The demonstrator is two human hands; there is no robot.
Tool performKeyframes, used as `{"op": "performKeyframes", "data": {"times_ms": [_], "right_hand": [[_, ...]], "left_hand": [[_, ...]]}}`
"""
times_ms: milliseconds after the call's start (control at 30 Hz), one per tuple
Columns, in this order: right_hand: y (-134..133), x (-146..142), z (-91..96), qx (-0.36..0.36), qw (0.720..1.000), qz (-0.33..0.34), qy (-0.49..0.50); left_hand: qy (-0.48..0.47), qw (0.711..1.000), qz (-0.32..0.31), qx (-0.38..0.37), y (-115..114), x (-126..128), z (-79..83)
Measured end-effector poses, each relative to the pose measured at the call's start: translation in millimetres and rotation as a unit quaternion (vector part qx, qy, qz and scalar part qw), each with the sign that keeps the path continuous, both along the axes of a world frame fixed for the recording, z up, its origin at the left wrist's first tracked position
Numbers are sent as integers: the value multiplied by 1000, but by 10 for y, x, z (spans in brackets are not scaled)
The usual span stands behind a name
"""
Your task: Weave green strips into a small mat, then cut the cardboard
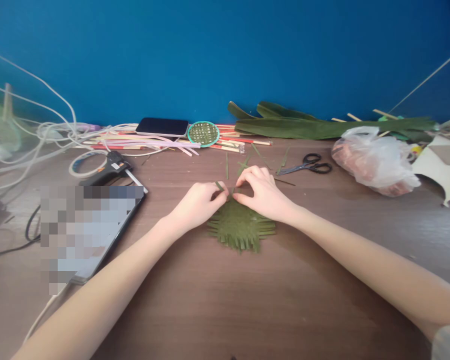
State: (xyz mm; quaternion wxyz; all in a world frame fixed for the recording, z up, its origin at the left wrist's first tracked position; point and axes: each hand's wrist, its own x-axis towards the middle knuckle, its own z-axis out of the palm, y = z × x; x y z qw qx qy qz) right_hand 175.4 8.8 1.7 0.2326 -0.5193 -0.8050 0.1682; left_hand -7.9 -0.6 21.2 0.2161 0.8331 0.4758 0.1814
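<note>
A small woven mat of green leaf strips (240,229) lies on the brown table, its loose ends sticking out on all sides. My left hand (198,204) pinches a thin green strip at the mat's far edge. My right hand (263,192) meets it there, fingers curled and pressed on the same edge of the weave. Both thumbs and forefingers are closed together over the strips. Loose leaf strips (243,164) lie just beyond the hands.
Black scissors (306,164) lie right of the hands, a plastic bag (377,159) further right. Long green leaves (322,126) run along the blue wall. A tablet (86,230), glue gun (110,167), tape roll (84,164), phone (162,127), round woven piece (203,133), sticks and cables fill the left.
</note>
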Motion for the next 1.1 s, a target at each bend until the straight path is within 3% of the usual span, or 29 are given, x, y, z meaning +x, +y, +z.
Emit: {"op": "performKeyframes", "data": {"times_ms": [267,500,1100], "right_hand": [[-26,-14,-12,-25,999,32,1],[-28,-30,27,-61,998,19,18],[-42,-15,84,-85,981,70,158]], "left_hand": [[-6,1000,0,-17,1,-12,14],[-8,1000,1,-21,8,-25,-14],[-15,999,6,-36,30,-36,-40]]}}
